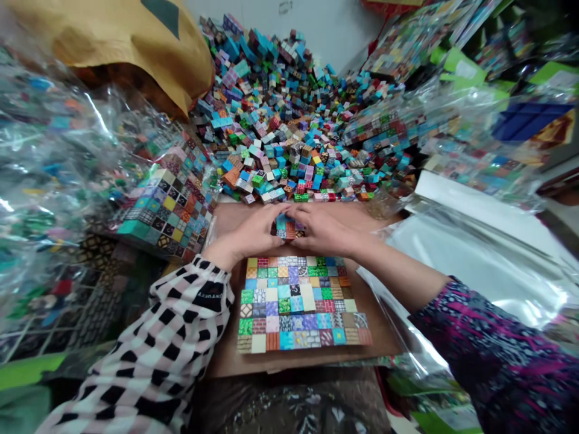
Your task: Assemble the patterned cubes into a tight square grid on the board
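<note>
My left hand (259,230) and my right hand (322,229) face each other above the brown board (380,325). Between their curled fingers and thumbs they grip a small cluster of printed cubes (286,228), with blue, orange and dark faces showing. The fingers hide part of this cluster. Just below the hands, a flat block of patterned cubes (298,307) lies on the board in tight rows. Its right edge is stepped, and one pale piece near its middle appears to stand higher than the others.
Behind the board rises a large heap of loose cubes (284,132). A wrapped cube block (167,205) and clear bags (58,157) crowd the left. Clear plastic sheets (461,259) and more bagged cubes lie right. A yellow-brown bag (131,36) hangs over the upper left.
</note>
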